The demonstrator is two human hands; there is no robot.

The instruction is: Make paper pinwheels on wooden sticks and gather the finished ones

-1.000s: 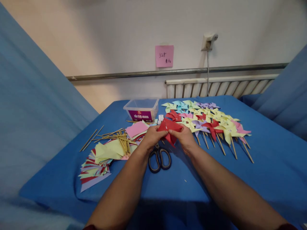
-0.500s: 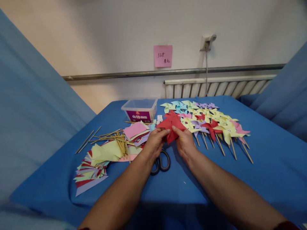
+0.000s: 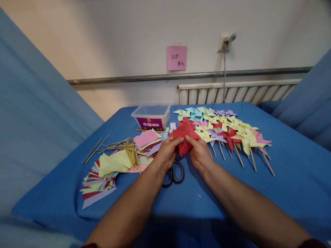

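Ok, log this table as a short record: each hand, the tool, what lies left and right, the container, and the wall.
Left hand: pinching red folded paper, thumb on top
Right hand: pinching the same paper
Tool: black-handled scissors, partly hidden by the left hand
Left side: colored paper sheets, loose wooden sticks
Right side: paper pinwheels on sticks, several colors
Container: clear plastic box, purple label
Wall: pink handwritten note
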